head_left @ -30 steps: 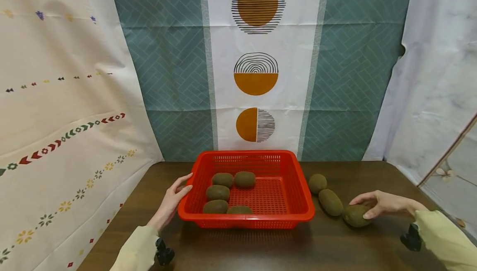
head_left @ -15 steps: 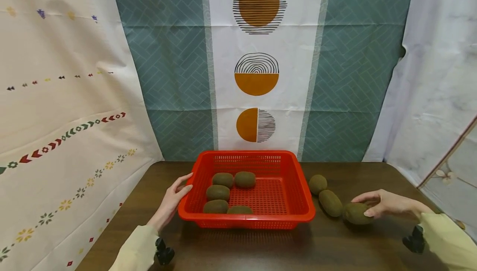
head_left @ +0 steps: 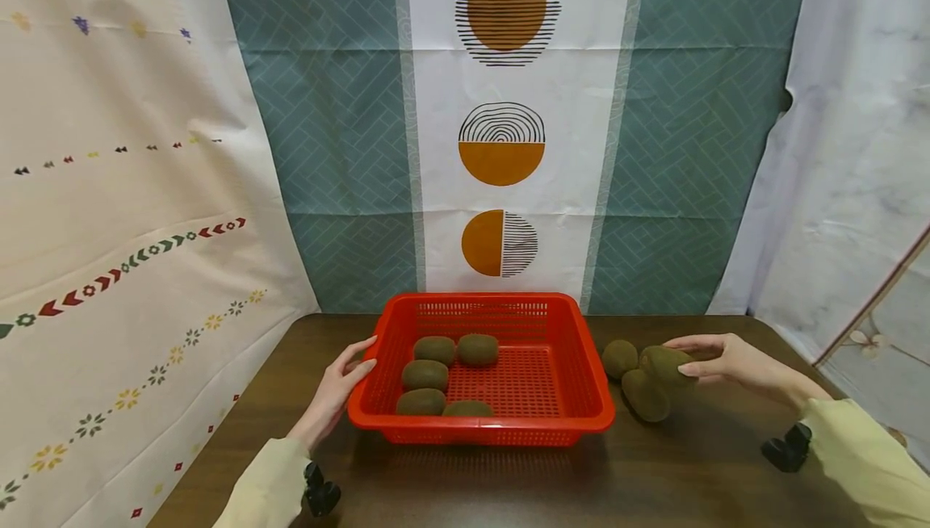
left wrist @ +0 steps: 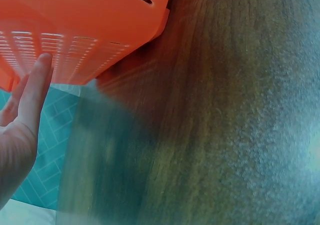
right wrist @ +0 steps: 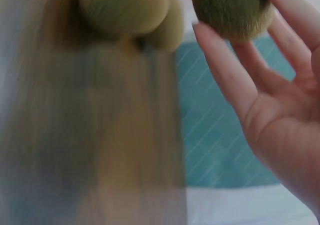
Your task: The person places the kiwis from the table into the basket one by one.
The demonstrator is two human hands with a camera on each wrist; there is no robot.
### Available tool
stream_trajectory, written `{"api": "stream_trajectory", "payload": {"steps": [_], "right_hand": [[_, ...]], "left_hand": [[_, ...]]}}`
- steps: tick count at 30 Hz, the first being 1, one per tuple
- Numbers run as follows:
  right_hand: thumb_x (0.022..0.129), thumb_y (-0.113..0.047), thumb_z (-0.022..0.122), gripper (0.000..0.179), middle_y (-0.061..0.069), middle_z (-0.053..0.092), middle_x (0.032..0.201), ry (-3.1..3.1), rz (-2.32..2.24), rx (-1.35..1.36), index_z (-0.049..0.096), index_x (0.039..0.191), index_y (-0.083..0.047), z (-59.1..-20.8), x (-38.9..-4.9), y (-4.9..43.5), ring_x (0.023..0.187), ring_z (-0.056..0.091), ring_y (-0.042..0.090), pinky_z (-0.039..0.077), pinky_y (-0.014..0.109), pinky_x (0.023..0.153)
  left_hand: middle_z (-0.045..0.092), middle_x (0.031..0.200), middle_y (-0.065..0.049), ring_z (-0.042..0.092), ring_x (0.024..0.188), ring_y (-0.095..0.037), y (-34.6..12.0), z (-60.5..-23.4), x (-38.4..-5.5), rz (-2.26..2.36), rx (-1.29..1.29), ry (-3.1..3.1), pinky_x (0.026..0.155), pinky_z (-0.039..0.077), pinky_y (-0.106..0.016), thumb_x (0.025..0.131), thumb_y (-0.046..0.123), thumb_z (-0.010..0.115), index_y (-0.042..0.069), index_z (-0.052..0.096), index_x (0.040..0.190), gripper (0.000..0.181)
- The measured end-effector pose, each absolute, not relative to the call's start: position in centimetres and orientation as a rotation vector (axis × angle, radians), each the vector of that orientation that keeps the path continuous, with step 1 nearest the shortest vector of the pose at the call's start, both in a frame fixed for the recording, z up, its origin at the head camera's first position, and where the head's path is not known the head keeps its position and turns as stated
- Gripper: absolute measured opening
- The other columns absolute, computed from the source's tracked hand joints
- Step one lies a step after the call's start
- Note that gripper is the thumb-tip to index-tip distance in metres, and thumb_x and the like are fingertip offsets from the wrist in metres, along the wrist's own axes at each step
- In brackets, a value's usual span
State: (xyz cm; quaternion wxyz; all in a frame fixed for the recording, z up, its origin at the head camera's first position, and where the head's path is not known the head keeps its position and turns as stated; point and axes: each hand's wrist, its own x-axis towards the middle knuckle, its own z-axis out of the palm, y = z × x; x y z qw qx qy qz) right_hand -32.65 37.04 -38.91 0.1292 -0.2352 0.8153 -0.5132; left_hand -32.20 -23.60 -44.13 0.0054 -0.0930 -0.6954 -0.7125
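A red plastic basket (head_left: 481, 434) stands on the table with several brown kiwis in it, mostly along its left half. My left hand (head_left: 336, 389) rests at the basket's left side; in the left wrist view a straight finger (left wrist: 36, 92) lies against the slotted wall. To the right of the basket my right hand (head_left: 737, 366) holds a kiwi (head_left: 664, 365) between thumb and fingertips, off the table. That held kiwi (right wrist: 232, 10) shows at the top of the right wrist view. Two more kiwis lie close by, one round (head_left: 620, 358) and one longer (head_left: 645, 399).
The dark wooden table (head_left: 465, 488) ends at the back against a hanging cloth (head_left: 654, 189) with green panels. Patterned cloth (head_left: 145, 270) hangs on the left, and a pale marbled sheet (head_left: 850, 229) on the right.
My right hand has lifted the kiwi from the table and moved it up and left, above the longer kiwi. My left hand and the basket have stayed in place.
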Motion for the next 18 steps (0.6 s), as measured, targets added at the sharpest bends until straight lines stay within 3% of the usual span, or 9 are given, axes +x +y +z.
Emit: {"api": "stream_trajectory", "payload": {"steps": [9, 18], "right_hand": [[0.084, -0.010, 0.064, 0.049, 0.025, 0.045, 0.124, 2.507, -1.658, -0.642, 0.046, 0.128, 0.002, -35.7, -32.6, 32.4, 0.095, 0.059, 0.023, 0.049, 0.037, 0.077], [0.080, -0.020, 0.071, 0.050, 0.019, 0.049, 0.120, 2.571, -1.698, -0.664, 0.054, 0.124, -0.006, -32.7, -32.8, 26.3, 0.091, 0.061, 0.025, 0.050, 0.038, 0.074]], "left_hand": [[0.053, 0.115, -0.026, 0.058, 0.094, -0.037, -23.7, -44.3, -32.3, -2.243, -0.291, -2.181, 0.073, 0.049, -0.045, 0.091, 0.018, 0.055, 0.015, 0.042, 0.134, 0.045], [0.051, 0.118, -0.025, 0.058, 0.095, -0.036, -23.6, -44.1, -32.2, -2.264, -0.286, -2.162, 0.074, 0.049, -0.045, 0.091, 0.017, 0.055, 0.015, 0.042, 0.134, 0.045]]}}
